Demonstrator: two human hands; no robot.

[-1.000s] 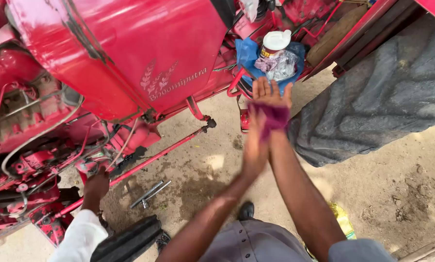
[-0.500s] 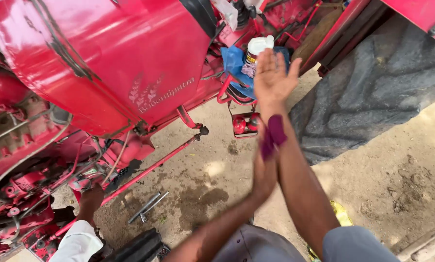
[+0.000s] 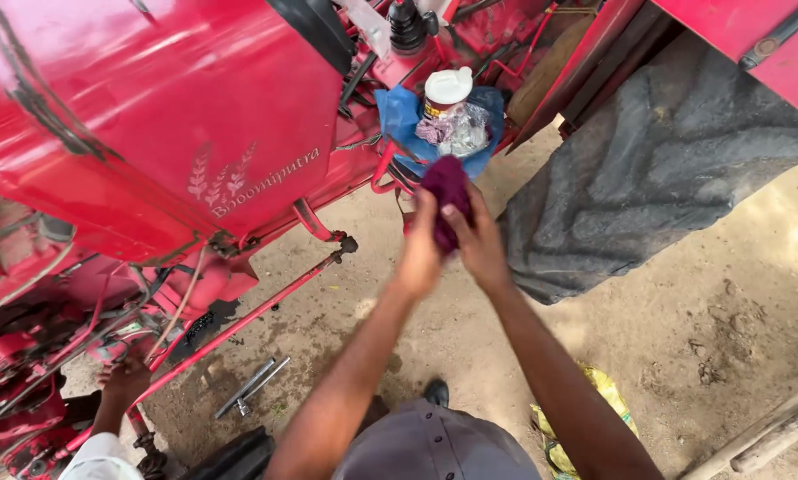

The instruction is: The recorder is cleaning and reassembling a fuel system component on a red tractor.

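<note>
Fingers of both the left hand (image 3: pixel 419 253) and right hand (image 3: pixel 481 244) close round a crumpled maroon cloth (image 3: pixel 445 196) at upper centre of the frame. Wiping seems underway. Just above sit a white-capped plastic jar (image 3: pixel 446 94) and blue plastic bag (image 3: pixel 399 120) on the red tractor (image 3: pixel 194 116).

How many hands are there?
3. The left hand and right hand hold a dark purple cloth between them; another person's hand touches the red tractor, lower left.

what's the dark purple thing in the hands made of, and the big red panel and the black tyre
Dark purple rag: soft cloth, matte, bunched between left hand and right hand. Big red panel: probably painted sheet metal, glossy with highlights. Black tyre: rubber, dull and dusty, with chunky tread lugs.
</note>
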